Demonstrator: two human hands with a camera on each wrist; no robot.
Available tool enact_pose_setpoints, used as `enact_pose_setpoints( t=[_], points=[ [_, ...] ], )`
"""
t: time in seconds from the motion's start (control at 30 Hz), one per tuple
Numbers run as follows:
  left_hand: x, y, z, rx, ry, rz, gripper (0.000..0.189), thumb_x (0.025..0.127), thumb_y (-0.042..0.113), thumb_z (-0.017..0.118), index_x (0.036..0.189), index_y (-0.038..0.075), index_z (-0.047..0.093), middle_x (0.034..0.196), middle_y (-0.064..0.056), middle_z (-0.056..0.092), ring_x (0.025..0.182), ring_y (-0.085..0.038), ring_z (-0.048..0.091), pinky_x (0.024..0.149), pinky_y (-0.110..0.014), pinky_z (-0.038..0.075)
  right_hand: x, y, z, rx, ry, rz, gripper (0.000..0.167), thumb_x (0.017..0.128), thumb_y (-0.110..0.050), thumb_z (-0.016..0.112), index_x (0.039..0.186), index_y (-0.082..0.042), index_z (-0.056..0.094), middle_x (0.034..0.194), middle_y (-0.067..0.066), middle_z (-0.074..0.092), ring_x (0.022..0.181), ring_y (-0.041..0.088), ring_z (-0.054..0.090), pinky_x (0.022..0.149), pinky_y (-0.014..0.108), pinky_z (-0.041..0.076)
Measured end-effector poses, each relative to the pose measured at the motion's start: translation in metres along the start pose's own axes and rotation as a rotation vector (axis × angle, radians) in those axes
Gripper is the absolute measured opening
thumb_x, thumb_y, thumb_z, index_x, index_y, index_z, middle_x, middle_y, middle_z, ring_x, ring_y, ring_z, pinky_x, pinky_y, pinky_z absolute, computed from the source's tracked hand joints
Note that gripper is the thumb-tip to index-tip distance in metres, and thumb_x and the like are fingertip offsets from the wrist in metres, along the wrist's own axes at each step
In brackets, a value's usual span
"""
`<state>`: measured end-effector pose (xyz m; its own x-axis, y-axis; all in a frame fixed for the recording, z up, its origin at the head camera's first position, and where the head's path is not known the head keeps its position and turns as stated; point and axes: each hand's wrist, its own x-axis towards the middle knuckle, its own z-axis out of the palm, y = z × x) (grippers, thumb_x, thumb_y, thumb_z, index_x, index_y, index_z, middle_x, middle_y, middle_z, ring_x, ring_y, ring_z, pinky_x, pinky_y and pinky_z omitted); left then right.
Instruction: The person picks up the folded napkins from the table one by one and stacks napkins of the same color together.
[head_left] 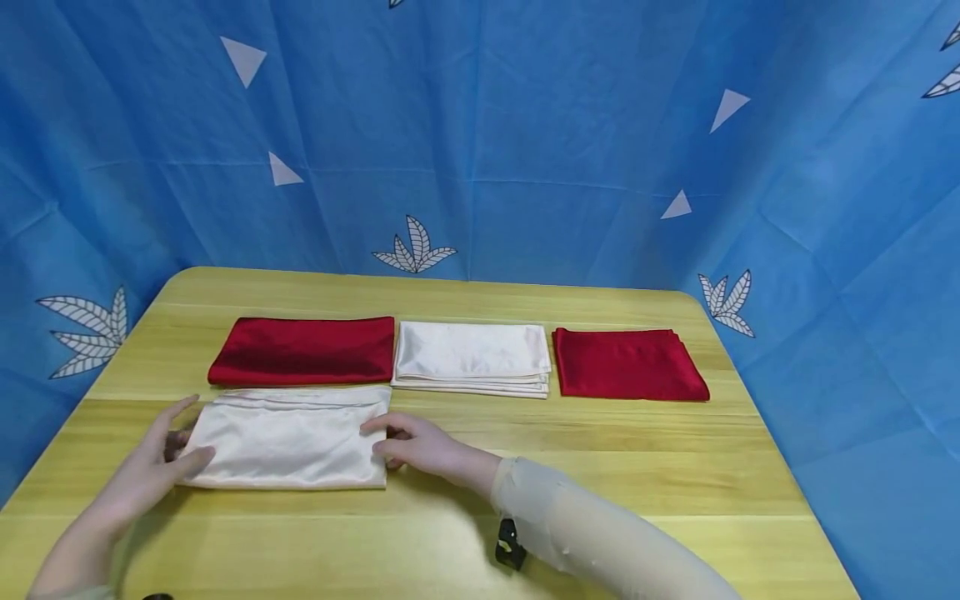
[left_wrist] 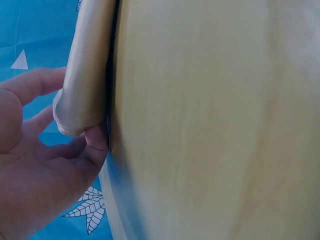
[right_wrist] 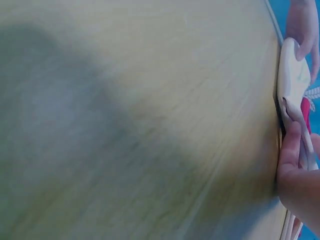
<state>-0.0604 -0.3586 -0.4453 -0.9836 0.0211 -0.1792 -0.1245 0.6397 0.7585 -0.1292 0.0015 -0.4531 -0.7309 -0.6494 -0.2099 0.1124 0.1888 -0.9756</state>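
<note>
A folded white satin cloth lies at the front left of the table, with layered edges along its far side. My left hand grips its left end, thumb over the top and other fingers tucked beneath. At the right end, my right hand pinches the side edge between thumb and fingers. In the left wrist view, the rounded end of the cloth sits between the fingers of the left hand. The right wrist view has the cloth low against the tabletop, with both hands on it.
Behind the held cloth lies a folded red cloth. A folded white cloth and a smaller red cloth continue that row rightward on the wooden table. A blue patterned curtain hangs around the table.
</note>
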Motion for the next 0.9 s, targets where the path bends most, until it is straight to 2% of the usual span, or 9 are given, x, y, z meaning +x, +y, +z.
enact_pose_setpoints(
  t=[0.07,0.13,0.2,0.3,0.37,0.5,0.57,0.67,0.9],
  points=[
    [-0.001,0.0,0.0,-0.02,-0.005,0.036,0.08,0.098,0.023,0.056,0.153,0.009,0.001,0.131,-0.04,0.035,0.108,-0.03,0.045,0.07,-0.014,0.041,0.002,0.0,0.0,-0.018,-0.001,0.006,0.033,0.09,-0.007,0.062,0.122,-0.009,0.064,0.098,0.001,0.061,0.077,0.009,0.055,0.071,0.028,0.052],
    [-0.002,0.0,0.001,-0.056,-0.027,0.069,0.074,0.099,0.023,0.054,0.155,0.014,0.006,0.14,-0.035,0.03,0.117,-0.02,0.041,0.077,-0.012,0.039,0.004,0.0,0.0,-0.036,-0.005,0.004,0.031,0.089,-0.007,0.063,0.12,-0.009,0.065,0.1,0.001,0.062,0.076,0.008,0.054,0.069,0.025,0.051],
    [-0.003,-0.001,0.001,-0.085,-0.067,0.098,0.063,0.1,0.023,0.051,0.154,0.016,0.019,0.149,-0.016,0.028,0.124,-0.005,0.033,0.082,-0.008,0.034,0.007,0.001,0.001,-0.059,-0.012,-0.003,0.03,0.089,-0.007,0.064,0.119,-0.009,0.066,0.105,0.0,0.062,0.074,0.006,0.053,0.067,0.023,0.049],
    [-0.004,0.0,0.003,-0.102,-0.127,0.105,0.048,0.101,0.025,0.048,0.147,0.015,0.038,0.146,0.009,0.033,0.117,0.018,0.023,0.084,-0.008,0.031,0.009,0.0,0.001,-0.097,-0.022,-0.011,0.03,0.088,-0.007,0.064,0.118,-0.009,0.067,0.103,-0.001,0.062,0.072,0.005,0.051,0.064,0.021,0.048],
    [-0.003,0.002,0.004,-0.079,-0.158,0.102,0.042,0.101,0.026,0.047,0.142,0.014,0.046,0.14,0.011,0.037,0.115,0.017,0.026,0.084,-0.015,0.036,0.009,-0.001,0.002,-0.119,-0.027,-0.015,0.03,0.088,-0.006,0.064,0.117,-0.01,0.067,0.099,-0.002,0.061,0.07,0.005,0.05,0.062,0.021,0.047],
    [-0.001,0.007,0.008,-0.039,-0.194,0.097,0.037,0.101,0.026,0.048,0.135,0.014,0.053,0.14,-0.01,0.041,0.111,0.014,0.029,0.083,-0.031,0.044,0.01,-0.002,0.002,-0.138,-0.026,-0.004,0.032,0.086,-0.004,0.065,0.117,-0.011,0.068,0.083,-0.002,0.057,0.067,0.006,0.049,0.06,0.021,0.046],
    [-0.001,0.009,0.009,-0.03,-0.192,0.106,0.037,0.1,0.025,0.049,0.135,0.014,0.054,0.14,-0.015,0.041,0.112,0.012,0.03,0.084,-0.037,0.044,0.01,-0.002,0.003,-0.139,-0.025,0.004,0.033,0.086,-0.003,0.065,0.117,-0.012,0.068,0.077,-0.001,0.055,0.066,0.006,0.048,0.06,0.021,0.045],
    [-0.002,0.012,0.01,-0.022,-0.173,0.117,0.037,0.1,0.024,0.05,0.135,0.016,0.054,0.14,-0.008,0.044,0.113,0.013,0.031,0.085,-0.039,0.043,0.009,-0.002,0.003,-0.142,-0.024,0.011,0.034,0.085,-0.002,0.066,0.117,-0.012,0.067,0.072,-0.001,0.053,0.065,0.007,0.048,0.059,0.02,0.045],
    [-0.006,0.013,0.013,-0.028,-0.144,0.178,0.032,0.098,0.02,0.053,0.13,0.017,0.058,0.131,0.007,0.051,0.113,0.014,0.035,0.083,-0.025,0.042,0.009,0.002,0.003,-0.142,-0.014,-0.001,0.033,0.085,-0.002,0.065,0.116,-0.012,0.068,0.068,-0.002,0.051,0.061,0.008,0.049,0.056,0.02,0.045]
  ],
)
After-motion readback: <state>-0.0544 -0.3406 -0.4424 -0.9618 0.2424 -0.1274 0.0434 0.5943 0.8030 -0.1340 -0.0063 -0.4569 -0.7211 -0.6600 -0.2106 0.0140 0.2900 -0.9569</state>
